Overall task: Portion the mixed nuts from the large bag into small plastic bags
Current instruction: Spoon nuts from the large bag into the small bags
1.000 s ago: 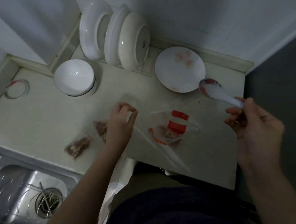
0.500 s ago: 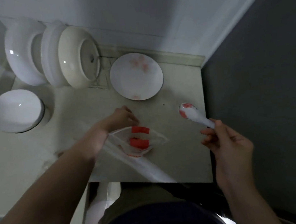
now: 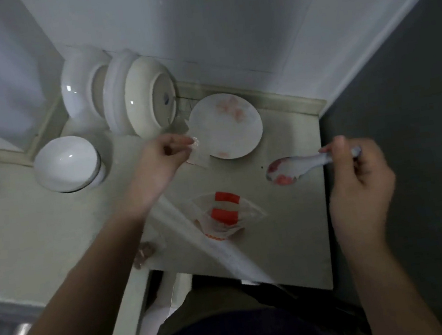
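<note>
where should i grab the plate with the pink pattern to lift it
The plate: take its near right rim, from the open counter side, thumb on top. It sits close to the wall ledge, and the left hand with its small clear bag overlaps the left rim, so that edge looks freest.

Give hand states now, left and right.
Left hand: pinching a small clear bag.
Right hand: gripping the white spoon by its handle.
</note>
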`<state>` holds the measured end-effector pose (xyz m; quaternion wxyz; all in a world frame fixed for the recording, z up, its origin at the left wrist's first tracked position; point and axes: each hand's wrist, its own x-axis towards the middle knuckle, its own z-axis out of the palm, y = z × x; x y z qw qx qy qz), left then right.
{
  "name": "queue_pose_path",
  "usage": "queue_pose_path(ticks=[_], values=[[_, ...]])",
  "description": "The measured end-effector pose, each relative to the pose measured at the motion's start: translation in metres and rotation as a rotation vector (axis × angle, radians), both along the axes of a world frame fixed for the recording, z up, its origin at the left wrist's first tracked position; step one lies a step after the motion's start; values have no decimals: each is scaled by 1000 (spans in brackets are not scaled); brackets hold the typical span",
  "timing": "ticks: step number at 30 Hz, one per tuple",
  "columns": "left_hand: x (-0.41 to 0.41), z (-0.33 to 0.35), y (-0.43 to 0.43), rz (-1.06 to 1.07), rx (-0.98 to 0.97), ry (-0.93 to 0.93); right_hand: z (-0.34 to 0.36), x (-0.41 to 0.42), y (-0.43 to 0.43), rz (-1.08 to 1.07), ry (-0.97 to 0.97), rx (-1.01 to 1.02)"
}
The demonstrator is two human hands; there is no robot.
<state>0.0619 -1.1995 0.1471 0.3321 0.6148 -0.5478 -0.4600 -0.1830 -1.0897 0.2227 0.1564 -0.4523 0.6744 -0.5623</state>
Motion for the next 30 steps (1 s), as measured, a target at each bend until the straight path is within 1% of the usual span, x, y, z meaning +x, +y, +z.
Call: queue_pose_path(ticks=[1, 3, 6, 8, 10, 11, 14, 17, 18, 19, 21, 23, 24, 26, 30], values=[[4, 14, 8, 63, -26, 33, 9, 8, -8, 60, 65, -36], [9, 42, 26, 167, -67, 90, 27, 28, -19, 195, 119, -96], [16, 69, 59, 264, -109, 153, 45, 62, -21, 436, 231, -159], [21, 82, 81, 308, -115, 180, 50, 83, -16, 591, 353, -145], [25, 92, 101, 332, -107, 220, 49, 103, -8, 745, 472, -67], [26, 95, 111, 345, -103, 231, 47, 110, -5, 802, 552, -65], [30, 98, 135, 391, -127, 216, 35, 124, 5, 893, 739, -108], [33, 97, 151, 425, -157, 224, 21, 128, 11, 931, 827, -150], [32, 96, 155, 443, -165, 266, 18, 128, 12, 931, 799, -140], [30, 95, 159, 473, -170, 327, 15, 128, 13, 928, 728, -98], [25, 93, 166, 564, -176, 392, 14, 129, 14, 900, 469, 60], [22, 91, 173, 610, -162, 330, 12, 129, 12, 862, 209, 160], [21, 90, 176, 592, -148, 278, 12, 129, 11, 862, 145, 162], [20, 89, 180, 522, -133, 184, 13, 130, 10, 907, 105, 166], [17, 93, 179, 465, -194, 67, 13, 130, 11, 972, -11, 248]])
